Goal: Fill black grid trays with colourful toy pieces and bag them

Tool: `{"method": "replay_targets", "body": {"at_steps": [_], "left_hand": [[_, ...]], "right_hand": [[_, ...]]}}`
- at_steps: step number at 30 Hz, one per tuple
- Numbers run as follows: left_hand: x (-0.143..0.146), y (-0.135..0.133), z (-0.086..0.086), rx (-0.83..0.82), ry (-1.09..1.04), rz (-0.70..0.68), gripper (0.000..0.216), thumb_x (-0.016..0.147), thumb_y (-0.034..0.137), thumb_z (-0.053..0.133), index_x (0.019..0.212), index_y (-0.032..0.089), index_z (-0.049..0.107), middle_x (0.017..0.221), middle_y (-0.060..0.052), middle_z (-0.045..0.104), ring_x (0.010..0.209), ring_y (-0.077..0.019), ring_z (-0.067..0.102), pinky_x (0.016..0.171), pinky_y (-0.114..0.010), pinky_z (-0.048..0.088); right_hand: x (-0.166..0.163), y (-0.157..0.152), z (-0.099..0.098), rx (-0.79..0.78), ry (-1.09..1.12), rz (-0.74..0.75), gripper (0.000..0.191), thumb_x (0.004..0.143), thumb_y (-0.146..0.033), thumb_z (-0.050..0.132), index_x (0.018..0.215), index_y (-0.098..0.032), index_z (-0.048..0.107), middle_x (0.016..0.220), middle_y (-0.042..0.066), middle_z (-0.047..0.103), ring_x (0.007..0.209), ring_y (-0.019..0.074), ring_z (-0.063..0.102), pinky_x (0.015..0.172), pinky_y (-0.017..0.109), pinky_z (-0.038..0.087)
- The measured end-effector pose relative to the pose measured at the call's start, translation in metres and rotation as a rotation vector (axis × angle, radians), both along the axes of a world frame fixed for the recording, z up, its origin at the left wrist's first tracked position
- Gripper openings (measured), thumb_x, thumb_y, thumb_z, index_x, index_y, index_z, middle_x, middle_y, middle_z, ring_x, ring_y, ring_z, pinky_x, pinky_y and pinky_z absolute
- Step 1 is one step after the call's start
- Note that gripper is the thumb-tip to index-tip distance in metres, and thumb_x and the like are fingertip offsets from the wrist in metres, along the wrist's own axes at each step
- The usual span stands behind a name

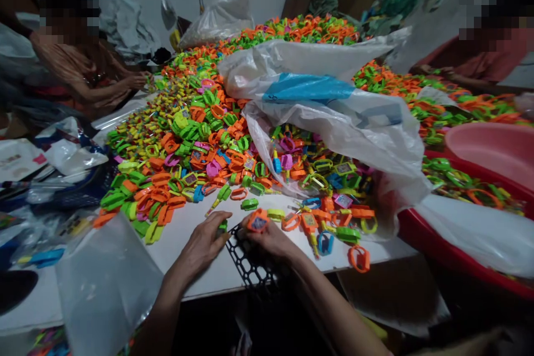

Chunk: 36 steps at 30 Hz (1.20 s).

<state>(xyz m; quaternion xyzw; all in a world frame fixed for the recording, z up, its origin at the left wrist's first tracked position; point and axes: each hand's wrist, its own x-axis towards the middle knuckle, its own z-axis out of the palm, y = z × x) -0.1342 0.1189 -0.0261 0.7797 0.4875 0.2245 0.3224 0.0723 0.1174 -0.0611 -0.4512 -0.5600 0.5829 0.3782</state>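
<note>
My left hand (204, 245) is at the table's near edge, its fingers curled round a small green toy watch (223, 226) that they partly cover. Just to its right, my right hand (273, 239) grips an orange toy watch (257, 221) with a square face turned up. Below and between the hands is a black plastic lattice (252, 272), its holes rounded, hanging over the table edge. Several loose toy watches lie right beyond my fingers, among them a green one (249, 204) and a yellow-green one (276, 214).
A large heap of coloured toy watches (200, 122) covers the white table (175, 283). A clear plastic sack (334, 117) spills more of them. Red basin (450, 245) stands right; a plastic bag (108, 283) lies left. One person (83, 67) works left, another (471, 61) right.
</note>
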Motion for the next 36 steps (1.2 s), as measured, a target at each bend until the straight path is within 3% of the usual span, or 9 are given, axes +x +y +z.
{"method": "replay_targets", "body": {"at_steps": [3,6,12,15,18,23,28,32,36], "left_hand": [[0.003,0.005,0.001,-0.002,0.022,-0.043,0.037,0.084,0.025,0.051,0.120,0.022,0.052,0.123,-0.010,0.057,0.115,-0.0225,0.052,0.100,-0.040,0.041],[0.005,0.008,0.002,0.002,0.017,-0.073,0.039,0.085,0.025,0.051,0.124,0.023,0.051,0.124,-0.010,0.056,0.114,-0.0222,0.052,0.099,-0.040,0.041],[0.008,0.006,0.005,-0.059,0.029,-0.056,0.046,0.081,0.025,0.055,0.126,0.023,0.051,0.121,-0.008,0.058,0.112,-0.0223,0.054,0.098,-0.038,0.043],[0.015,0.010,0.008,-0.031,0.055,-0.032,0.061,0.074,0.031,0.065,0.132,0.024,0.046,0.124,-0.008,0.057,0.113,-0.0242,0.054,0.096,-0.038,0.044],[0.026,0.015,0.008,0.072,0.072,0.049,0.050,0.080,0.039,0.059,0.127,0.025,0.052,0.124,-0.007,0.058,0.114,-0.0238,0.054,0.096,-0.038,0.044],[0.035,0.010,-0.002,0.105,0.057,0.012,0.031,0.085,0.039,0.053,0.110,0.023,0.061,0.106,-0.005,0.065,0.096,-0.0201,0.062,0.086,-0.033,0.049],[0.029,0.006,0.003,0.142,0.032,0.054,0.043,0.083,0.044,0.057,0.121,0.025,0.055,0.123,-0.007,0.059,0.113,-0.0229,0.055,0.095,-0.038,0.045],[0.025,0.007,0.007,0.208,-0.002,0.140,0.044,0.085,0.046,0.054,0.123,0.025,0.054,0.134,-0.009,0.052,0.126,-0.0239,0.046,0.103,-0.040,0.039],[0.029,0.005,-0.005,0.150,0.013,-0.011,0.037,0.084,0.043,0.056,0.115,0.023,0.057,0.120,-0.008,0.061,0.113,-0.0218,0.056,0.096,-0.035,0.045]], "right_hand": [[-0.007,-0.010,-0.013,-0.057,0.022,-0.061,0.009,0.072,-0.025,0.059,0.077,-0.017,0.057,0.068,-0.002,0.056,0.063,0.0119,0.051,0.061,0.022,0.042],[-0.019,-0.003,-0.021,0.032,-0.004,-0.107,0.008,0.072,-0.024,0.057,0.078,-0.018,0.057,0.069,-0.002,0.056,0.063,0.0123,0.052,0.061,0.022,0.042],[-0.029,0.003,-0.032,0.380,-0.475,-0.063,0.010,0.072,-0.012,0.048,0.076,-0.017,0.055,0.077,0.002,0.057,0.070,0.0150,0.052,0.068,0.025,0.042],[-0.044,0.001,-0.034,0.404,-0.688,-0.044,0.017,0.075,-0.012,0.048,0.089,-0.015,0.058,0.086,0.006,0.060,0.072,0.0165,0.054,0.067,0.026,0.042],[-0.048,0.004,-0.029,0.370,-0.771,0.010,0.018,0.078,-0.012,0.048,0.091,-0.013,0.060,0.086,0.007,0.062,0.072,0.0167,0.055,0.066,0.026,0.041],[0.005,0.028,-0.002,0.339,-0.632,0.164,0.019,0.081,-0.015,0.053,0.098,-0.016,0.062,0.087,0.003,0.067,0.076,0.0148,0.060,0.067,0.021,0.043],[0.052,0.077,0.023,0.234,-1.058,-0.157,0.023,0.081,-0.007,0.048,0.098,-0.011,0.063,0.102,0.016,0.065,0.094,0.0234,0.061,0.076,0.028,0.042],[0.049,0.071,0.026,0.236,-1.001,-0.170,0.015,0.083,-0.020,0.052,0.089,-0.011,0.064,0.088,0.012,0.067,0.081,0.0216,0.062,0.069,0.027,0.042],[0.027,0.020,0.006,0.207,-0.465,-0.146,0.016,0.079,-0.025,0.052,0.084,-0.015,0.062,0.074,0.001,0.064,0.067,0.0143,0.057,0.060,0.022,0.042]]}}
